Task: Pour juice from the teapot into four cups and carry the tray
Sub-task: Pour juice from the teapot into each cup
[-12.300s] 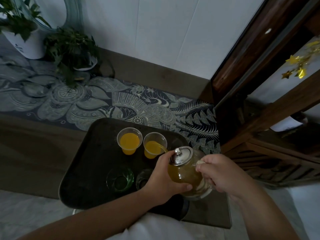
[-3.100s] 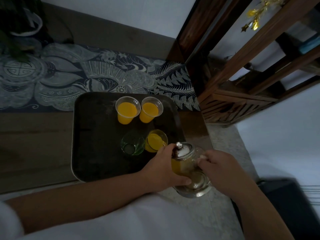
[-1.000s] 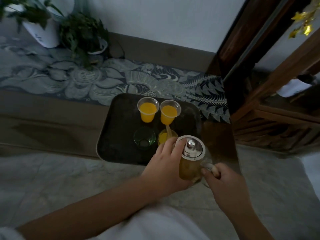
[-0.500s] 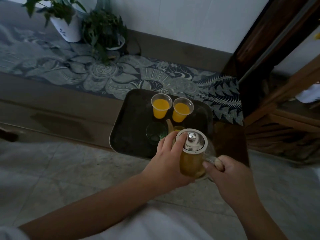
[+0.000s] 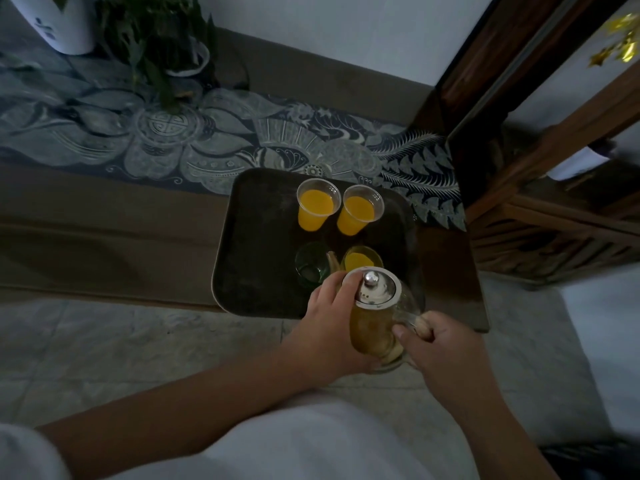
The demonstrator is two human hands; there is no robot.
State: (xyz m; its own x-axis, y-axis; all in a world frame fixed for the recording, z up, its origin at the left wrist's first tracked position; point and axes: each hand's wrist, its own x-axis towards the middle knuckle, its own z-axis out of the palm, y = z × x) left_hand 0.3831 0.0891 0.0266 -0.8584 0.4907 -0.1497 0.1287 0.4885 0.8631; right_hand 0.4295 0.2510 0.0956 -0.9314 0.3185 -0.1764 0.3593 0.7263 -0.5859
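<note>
A glass teapot [image 5: 370, 327] with a metal lid, holding amber juice, hovers over the near edge of the dark tray [image 5: 256, 258]. My right hand [image 5: 436, 348] grips its handle. My left hand [image 5: 332, 323] cups its side, with fingers on the lid rim. The spout points between the two near cups. Two clear cups [image 5: 317, 207] [image 5: 360, 209] at the tray's far side hold orange juice. The near right cup [image 5: 362, 259] also holds juice. The near left green-tinted cup [image 5: 311, 268] looks empty.
The tray lies on a low dark wooden ledge with a patterned blue runner [image 5: 214, 143]. Potted plants [image 5: 162, 39] stand at the far left. A wooden shelf unit [image 5: 540, 202] rises close on the right. Pale tiled floor lies below me.
Over the past second the teapot has shifted left, and its spout now sits by the green-tinted cup. Both hands keep the same hold.
</note>
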